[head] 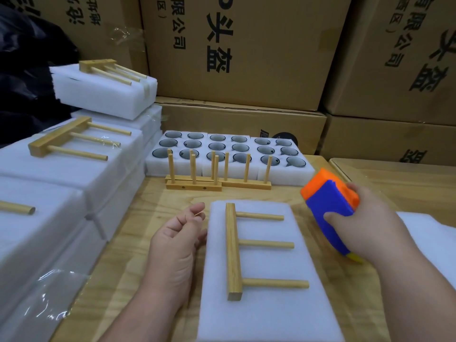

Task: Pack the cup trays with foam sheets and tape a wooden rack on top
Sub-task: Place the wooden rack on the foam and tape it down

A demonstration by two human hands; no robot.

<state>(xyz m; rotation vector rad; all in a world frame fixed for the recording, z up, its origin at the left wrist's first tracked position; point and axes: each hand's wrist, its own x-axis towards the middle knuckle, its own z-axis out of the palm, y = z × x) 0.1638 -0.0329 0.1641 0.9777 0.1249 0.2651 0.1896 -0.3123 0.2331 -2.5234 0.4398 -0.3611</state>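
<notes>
Step in hand: taping stage, by my reading. The foam is closed over and the rack is laid on top; no tape shows across this bundle yet.
Foam pack (269,314): white block lying flat on the wooden table (153,213), front centre, long side running away from the camera. Any cup tray inside is hidden.
Wooden rack (234,253): on its side on the foam pack, bar along the left part, three pegs pointing right. Looks loose.
Right hand (365,225): wrapped round a blue and orange tape dispenser (328,201), held up just off the pack's right edge, orange end pointing up and away.
Left hand (177,240): palm up, fingers loosely curled, holding nothing; it sits against the pack's left edge, and whether it actually touches the foam I cannot tell.
Finished packs (81,154): stacked on the left, each with a rack on top and clear tape round it, so a model for the wrap.
Cup trays (229,149): three foam trays of dark cups at the back of the table, uncovered, with spare racks (195,183) standing upright in front.
Cardboard boxes (241,53): stacked behind.
Next move calls for: dispenser mouth brought down onto the foam, tape run over the rack bar or pegs, left hand steadying the rack so it does not slide.
Risk: rack shifts or skews before the first strip bites.
</notes>
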